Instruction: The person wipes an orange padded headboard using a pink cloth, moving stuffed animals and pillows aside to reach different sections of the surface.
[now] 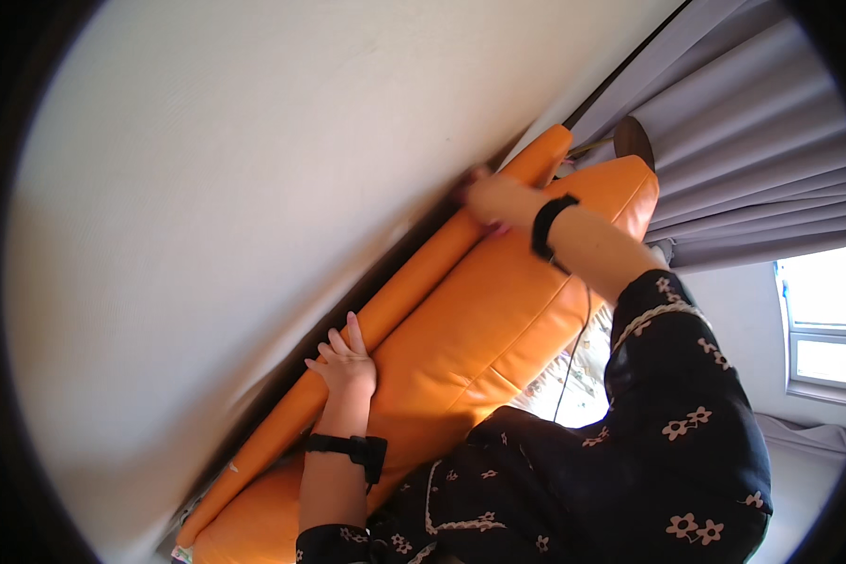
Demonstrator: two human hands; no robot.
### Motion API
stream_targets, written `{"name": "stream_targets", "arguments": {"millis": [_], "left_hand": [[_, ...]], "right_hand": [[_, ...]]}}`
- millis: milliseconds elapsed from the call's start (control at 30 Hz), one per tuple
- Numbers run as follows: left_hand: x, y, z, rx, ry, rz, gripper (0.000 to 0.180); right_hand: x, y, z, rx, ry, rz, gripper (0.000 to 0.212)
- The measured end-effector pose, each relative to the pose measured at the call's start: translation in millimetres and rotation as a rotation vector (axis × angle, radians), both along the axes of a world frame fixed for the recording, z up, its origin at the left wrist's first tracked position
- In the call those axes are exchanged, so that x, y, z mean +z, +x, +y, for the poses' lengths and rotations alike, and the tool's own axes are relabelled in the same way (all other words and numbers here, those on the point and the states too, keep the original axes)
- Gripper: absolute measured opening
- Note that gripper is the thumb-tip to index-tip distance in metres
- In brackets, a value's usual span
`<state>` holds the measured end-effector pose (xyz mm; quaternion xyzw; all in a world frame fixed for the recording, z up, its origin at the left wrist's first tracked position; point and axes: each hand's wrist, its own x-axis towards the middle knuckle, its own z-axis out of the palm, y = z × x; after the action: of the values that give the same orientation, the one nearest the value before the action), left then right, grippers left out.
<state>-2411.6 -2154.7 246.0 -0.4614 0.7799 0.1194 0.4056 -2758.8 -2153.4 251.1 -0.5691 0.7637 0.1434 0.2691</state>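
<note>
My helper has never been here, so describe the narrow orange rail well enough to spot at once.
Start at the pale wall and find the dark strip along its edge. Beside that strip runs the narrow orange rail, with the left hand spread over it. It is slimmer than the seamed orange cushion next to it.

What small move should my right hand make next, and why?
Perhaps slide your right hand a little along the rounded orange edge toward the gray curtain: the hand lies across that edge, which runs on past it, and your left hand rests there too.
</note>
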Motion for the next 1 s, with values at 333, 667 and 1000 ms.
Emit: {"name": "stream_targets", "arguments": {"millis": [333,667,1000], "left_hand": [[-6.2,-3.9,-5.3,0.068,-0.028,0.077,0.072],[-11.5,5.2,4.0,0.04,-0.133,0.263,0.072],[3.2,5.0,8.2,-0.069,-0.147,0.11,0.094]], "right_hand": [[1.9,180.5,6.8,0.544,-0.248,-0.297,0.051],[-14.7,-45.4,30.6,0.072,-0.151,0.172,0.048],[-59.3,-108.7,42.0,-0.055,-0.044,0.558,0.067]]}}
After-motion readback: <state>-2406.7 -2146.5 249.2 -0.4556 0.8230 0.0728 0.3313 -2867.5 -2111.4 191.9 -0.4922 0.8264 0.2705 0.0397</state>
